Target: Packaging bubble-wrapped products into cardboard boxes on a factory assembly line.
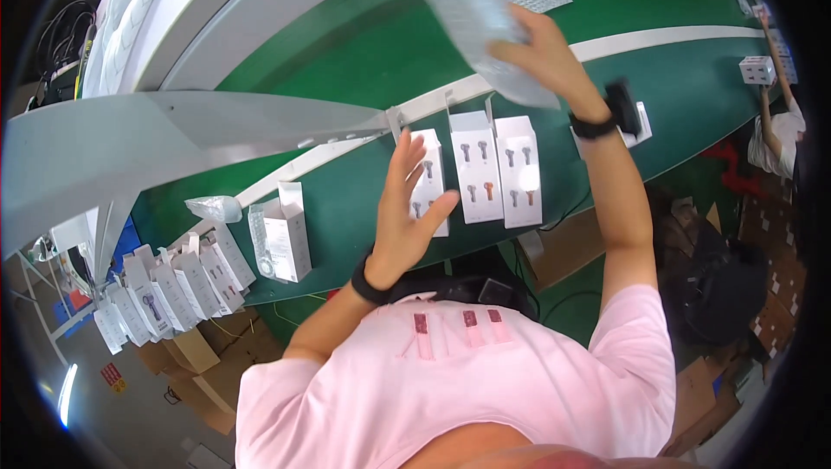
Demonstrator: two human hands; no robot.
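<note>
Bubble-wrap bag [485, 28] is gripped in my raised right hand [544, 52], while my left hand [405, 214] hovers open over white boxes [480, 170] on the green belt [363, 54].

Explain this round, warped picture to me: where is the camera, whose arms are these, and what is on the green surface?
The camera sits on a person's head and looks down, so the two bare arms rising from the lower edge are that person's own; the fisheye lens bends straight edges. The right hand is raised and holds a clear bubble-wrap bag, blurred by motion. The left hand is open, its fingers spread above three white boxes lying flat in a row on the green conveyor belt. Further left stands an open white box, with a row of upright boxes beyond it. At the far right edge another person's arm reaches toward a small white box.
</note>
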